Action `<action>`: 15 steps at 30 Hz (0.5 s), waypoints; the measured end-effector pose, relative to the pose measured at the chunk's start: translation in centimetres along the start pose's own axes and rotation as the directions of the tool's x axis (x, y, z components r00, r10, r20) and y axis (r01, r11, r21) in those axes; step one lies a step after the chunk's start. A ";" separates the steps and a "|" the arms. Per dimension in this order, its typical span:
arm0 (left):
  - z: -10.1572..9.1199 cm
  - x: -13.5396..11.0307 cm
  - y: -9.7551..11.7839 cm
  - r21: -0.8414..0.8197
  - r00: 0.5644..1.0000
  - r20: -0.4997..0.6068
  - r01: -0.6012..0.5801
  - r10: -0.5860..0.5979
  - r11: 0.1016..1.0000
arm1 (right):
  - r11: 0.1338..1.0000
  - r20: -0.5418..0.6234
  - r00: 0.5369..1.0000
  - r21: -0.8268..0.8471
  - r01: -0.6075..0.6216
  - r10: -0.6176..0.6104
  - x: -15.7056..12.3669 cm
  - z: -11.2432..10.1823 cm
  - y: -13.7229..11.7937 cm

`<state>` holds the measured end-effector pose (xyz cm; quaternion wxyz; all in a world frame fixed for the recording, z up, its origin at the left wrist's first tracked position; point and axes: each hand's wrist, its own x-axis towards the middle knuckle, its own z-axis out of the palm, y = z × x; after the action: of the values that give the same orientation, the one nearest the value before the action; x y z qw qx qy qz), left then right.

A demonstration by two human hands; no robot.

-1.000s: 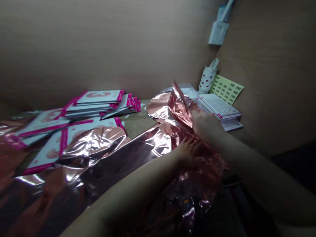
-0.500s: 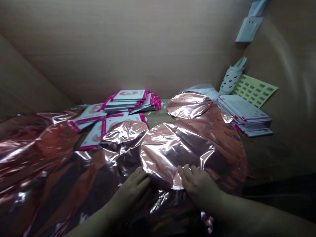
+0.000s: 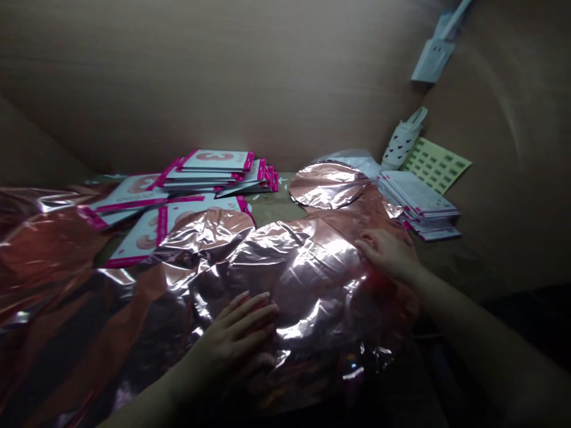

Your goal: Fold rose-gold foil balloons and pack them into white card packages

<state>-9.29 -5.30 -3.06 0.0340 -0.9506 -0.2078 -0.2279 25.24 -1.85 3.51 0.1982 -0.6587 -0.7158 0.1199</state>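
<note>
A flat rose-gold foil balloon [image 3: 303,261] lies crumpled across the table in front of me. My left hand [image 3: 238,330] rests flat on its near part with fingers stretched out and apart. My right hand [image 3: 386,252] lies on the foil farther right, fingers spread and pressing down on it. Neither hand grips anything. A round lobe of the foil [image 3: 328,184] lies beyond, towards the wall.
More rose-gold foil [image 3: 49,261] is heaped at the left. Pink-edged packaged cards [image 3: 209,169] printed with a "3" are stacked at the back. A pile of white cards [image 3: 419,205], a yellow-green label sheet [image 3: 439,166], a heart-patterned cup [image 3: 399,142] and a wall socket [image 3: 430,59] stand right.
The folded foil has been laid down and flattened. My left hand moved onto the near foil and spread flat; my right hand slid from the near edge up and to the right.
</note>
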 end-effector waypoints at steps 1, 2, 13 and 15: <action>0.2 -0.1 0.0 -0.010 1.000 -0.004 0.003 -0.003 1.000 | 0.976 0.114 0.979 0.117 -0.181 0.168 1.2 -0.8 1.6; 0.4 -0.2 0.0 -0.027 1.000 0.004 0.007 -0.007 1.000 | 0.913 0.278 0.923 0.234 -0.335 0.267 2.2 -1.3 3.1; -1.9 1.1 2.0 -0.077 0.956 0.281 0.112 -0.086 0.991 | 0.423 0.782 0.623 0.575 -0.700 -0.033 0.1 -0.2 4.5; -1.6 1.7 3.6 -0.032 0.962 0.246 0.128 -0.117 0.991 | 0.334 0.782 0.622 0.577 -0.746 0.039 -0.9 0.0 4.4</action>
<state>-7.11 -8.23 -0.82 -0.0284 -0.9573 -0.2634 -0.1158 29.26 -2.27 1.47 0.2062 -0.5345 -0.3622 0.7353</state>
